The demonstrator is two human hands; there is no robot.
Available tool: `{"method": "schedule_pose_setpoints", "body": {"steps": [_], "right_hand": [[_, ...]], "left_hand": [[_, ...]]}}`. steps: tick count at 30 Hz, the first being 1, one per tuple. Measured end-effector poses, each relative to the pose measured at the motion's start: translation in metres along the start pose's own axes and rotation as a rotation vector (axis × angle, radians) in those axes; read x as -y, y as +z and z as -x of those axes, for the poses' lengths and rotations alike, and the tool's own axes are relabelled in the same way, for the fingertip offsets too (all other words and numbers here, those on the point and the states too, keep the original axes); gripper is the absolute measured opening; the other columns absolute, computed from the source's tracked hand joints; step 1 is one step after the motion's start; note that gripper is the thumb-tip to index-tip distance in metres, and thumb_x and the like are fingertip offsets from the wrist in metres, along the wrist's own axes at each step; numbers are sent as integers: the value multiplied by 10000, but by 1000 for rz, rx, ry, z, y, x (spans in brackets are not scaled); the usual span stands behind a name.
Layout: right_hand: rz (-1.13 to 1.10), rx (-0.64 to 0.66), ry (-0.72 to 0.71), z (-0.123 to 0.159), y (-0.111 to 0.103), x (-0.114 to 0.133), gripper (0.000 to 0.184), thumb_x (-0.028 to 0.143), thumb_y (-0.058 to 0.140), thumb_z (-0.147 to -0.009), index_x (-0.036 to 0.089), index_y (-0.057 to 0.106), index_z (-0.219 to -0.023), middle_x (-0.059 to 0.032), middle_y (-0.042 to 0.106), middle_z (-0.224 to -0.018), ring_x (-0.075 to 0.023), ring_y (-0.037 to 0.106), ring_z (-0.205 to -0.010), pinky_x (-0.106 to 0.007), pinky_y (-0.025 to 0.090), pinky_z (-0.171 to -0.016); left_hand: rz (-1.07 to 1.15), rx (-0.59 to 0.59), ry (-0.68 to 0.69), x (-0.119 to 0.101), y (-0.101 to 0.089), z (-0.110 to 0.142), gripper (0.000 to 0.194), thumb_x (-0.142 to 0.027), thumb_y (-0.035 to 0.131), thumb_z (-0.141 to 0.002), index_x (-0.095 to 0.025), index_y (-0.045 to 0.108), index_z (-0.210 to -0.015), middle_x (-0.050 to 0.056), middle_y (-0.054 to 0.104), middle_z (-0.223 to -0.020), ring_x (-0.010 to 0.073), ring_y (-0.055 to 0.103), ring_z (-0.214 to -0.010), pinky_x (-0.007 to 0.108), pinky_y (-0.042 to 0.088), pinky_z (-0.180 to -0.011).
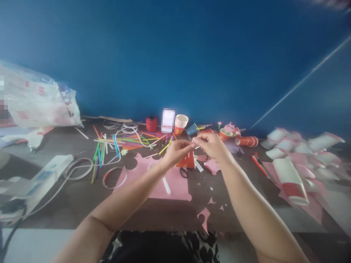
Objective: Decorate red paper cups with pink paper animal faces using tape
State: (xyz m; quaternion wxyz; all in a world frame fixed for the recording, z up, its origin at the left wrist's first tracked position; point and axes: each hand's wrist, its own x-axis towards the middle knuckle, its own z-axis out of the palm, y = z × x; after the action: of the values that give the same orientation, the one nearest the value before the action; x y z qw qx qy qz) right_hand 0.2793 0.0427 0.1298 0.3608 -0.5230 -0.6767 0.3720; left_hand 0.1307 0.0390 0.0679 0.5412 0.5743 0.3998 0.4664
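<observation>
My left hand [177, 150] and my right hand [210, 144] meet at the fingertips above the table. Both are closed in a pinch, and a small white piece [197, 147] shows at the right fingertips; its kind is too small to make out. What the left fingers pinch is hidden. Just below and behind the hands is a red paper cup [187, 160], partly covered by them. Dark scissor handles [184, 172] lie beside this cup. Under my left forearm a pink paper sheet [128, 179] with cut-out edges carries a white strip [166, 185].
Colored sticks [100, 153] and a white cable [82, 165] spread on the left near a power strip [49, 175] and glue gun [27, 138]. Stacked cups [181, 124] stand at the back. A red utility knife [259, 164] and many white cups [290, 179] lie right. Pink scraps [204, 217] lie in front.
</observation>
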Motion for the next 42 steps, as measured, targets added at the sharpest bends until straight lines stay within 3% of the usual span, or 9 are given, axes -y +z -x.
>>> {"method": "schedule_pose_setpoints", "body": {"steps": [7, 11, 17, 23, 30, 35, 42], "right_hand": [[12, 57, -22, 0, -1, 0, 305, 443, 572, -762, 168, 651, -658, -14, 619, -619, -120, 540, -567, -251, 417, -529], [116, 81, -44, -5, -1, -2, 250, 407, 601, -747, 174, 643, -666, -10, 631, -636, -123, 543, -588, -260, 414, -568], [104, 159, -76, -3, 3, 4, 171, 303, 572, -753, 170, 656, -685, -7, 645, -660, -126, 551, -644, -263, 408, -638], [95, 60, -27, 0, 9, 8, 147, 269, 562, -719, 175, 612, -619, 10, 599, -604, -101, 476, -554, -246, 370, -560], [101, 0, 17, -1, 11, 8, 152, 264, 568, -707, 180, 588, -581, 21, 563, -566, -95, 456, -536, -249, 356, -543], [40, 10, 35, -6, 9, 7, 189, 275, 575, -712, 178, 563, -550, 9, 572, -557, -89, 457, -508, -251, 359, -519], [-14, 45, 108, -13, 8, 2, 214, 352, 594, -738, 174, 609, -619, -10, 605, -622, -76, 453, -483, -223, 348, -438]], "left_hand": [[-92, -76, 4, -4, -1, 1, 397, -517, 671, -670, -125, 677, -732, -36, 507, -485, 62, 407, -435, 188, 280, -429], [-122, -97, 47, -3, -5, 1, 379, -484, 696, -654, -113, 704, -731, -1, 585, -549, 81, 452, -489, 197, 329, -468], [-106, -19, 66, 0, -13, 5, 335, -436, 682, -692, -116, 719, -785, 33, 643, -652, 112, 520, -576, 205, 370, -520], [-110, 1, 106, -1, -13, 7, 355, -468, 671, -696, -123, 712, -767, 17, 599, -606, 93, 468, -524, 200, 315, -467], [-305, -100, 197, -3, -12, 2, 322, -473, 667, -700, -155, 713, -724, -22, 471, -524, 63, 332, -468, 209, 236, -431], [-345, -64, 346, -4, -17, -2, 247, -418, 642, -750, -183, 718, -744, -8, 522, -577, 72, 353, -500, 227, 246, -457], [-263, 22, 268, -4, -26, -8, 194, -342, 617, -776, -187, 727, -812, 31, 673, -736, 104, 528, -617, 231, 389, -558]]}}
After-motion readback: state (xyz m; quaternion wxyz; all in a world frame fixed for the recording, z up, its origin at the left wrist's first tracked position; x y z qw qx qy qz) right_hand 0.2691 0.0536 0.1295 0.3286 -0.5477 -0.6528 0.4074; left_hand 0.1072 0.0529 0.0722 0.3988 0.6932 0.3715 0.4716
